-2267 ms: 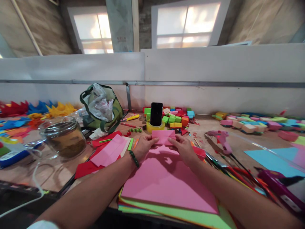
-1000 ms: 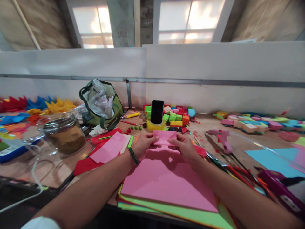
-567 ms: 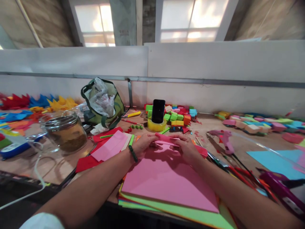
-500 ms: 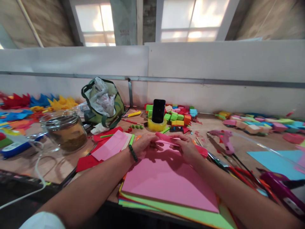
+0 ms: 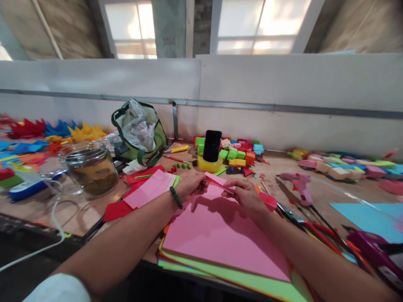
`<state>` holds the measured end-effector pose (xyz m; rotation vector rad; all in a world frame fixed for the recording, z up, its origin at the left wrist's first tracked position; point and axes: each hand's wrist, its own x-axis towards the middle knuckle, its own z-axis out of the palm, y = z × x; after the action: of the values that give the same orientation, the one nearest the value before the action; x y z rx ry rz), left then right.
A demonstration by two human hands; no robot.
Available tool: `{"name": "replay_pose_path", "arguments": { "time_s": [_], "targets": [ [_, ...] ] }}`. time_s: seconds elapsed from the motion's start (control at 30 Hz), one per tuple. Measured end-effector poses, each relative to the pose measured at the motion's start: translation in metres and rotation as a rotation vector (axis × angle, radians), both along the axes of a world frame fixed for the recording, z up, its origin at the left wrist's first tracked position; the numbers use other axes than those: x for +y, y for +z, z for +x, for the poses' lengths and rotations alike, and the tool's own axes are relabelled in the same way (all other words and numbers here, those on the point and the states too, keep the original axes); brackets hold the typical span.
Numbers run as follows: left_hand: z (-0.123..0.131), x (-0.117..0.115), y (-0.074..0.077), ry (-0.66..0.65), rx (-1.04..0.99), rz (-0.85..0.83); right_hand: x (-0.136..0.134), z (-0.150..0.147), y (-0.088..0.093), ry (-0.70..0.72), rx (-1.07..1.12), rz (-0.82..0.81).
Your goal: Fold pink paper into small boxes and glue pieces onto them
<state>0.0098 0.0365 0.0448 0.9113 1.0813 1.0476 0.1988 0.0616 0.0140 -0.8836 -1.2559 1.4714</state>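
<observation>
Both my hands hold a small folded pink paper piece [image 5: 219,182] just above a stack of coloured sheets topped by a pink sheet [image 5: 220,235]. My left hand [image 5: 191,186], with a dark bead bracelet on its wrist, pinches the piece's left end. My right hand [image 5: 244,194] pinches its right end. The piece is tilted, seen nearly edge-on, and both sets of fingers are closed on it.
A black phone [image 5: 212,145] stands in a yellow tape roll behind my hands, with coloured paper cubes [image 5: 236,152] around it. A glass jar [image 5: 90,168] and green bag [image 5: 140,132] sit left. A pink glue gun [image 5: 298,184], scissors and blue sheet [image 5: 368,213] lie right.
The pink piece has gone from facing me flat to tilted nearly edge-on, as my hands folded and turned it. The view has shifted slightly left.
</observation>
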Motion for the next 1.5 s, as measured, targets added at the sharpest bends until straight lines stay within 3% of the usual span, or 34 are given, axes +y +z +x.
{"name": "replay_pose_path", "arguments": {
  "time_s": [0.17, 0.6, 0.83, 1.13, 1.5],
  "targets": [
    [0.004, -0.006, 0.004, -0.03, -0.001, 0.008, -0.003, -0.001, 0.002, 0.001, 0.009, 0.028],
    [0.002, -0.001, -0.009, -0.011, 0.03, -0.019, -0.005, -0.002, 0.005, 0.07, -0.009, -0.016],
    [0.002, 0.0, -0.009, 0.031, 0.024, -0.015, -0.007, -0.004, 0.005, 0.025, -0.054, 0.059],
    [0.003, 0.003, -0.013, 0.051, 0.011, -0.014, -0.005, -0.004, 0.001, 0.04, 0.015, 0.007],
    [0.003, 0.002, -0.012, 0.06, -0.005, -0.016, -0.007, -0.004, 0.006, 0.034, -0.05, 0.08]
  ]
}}
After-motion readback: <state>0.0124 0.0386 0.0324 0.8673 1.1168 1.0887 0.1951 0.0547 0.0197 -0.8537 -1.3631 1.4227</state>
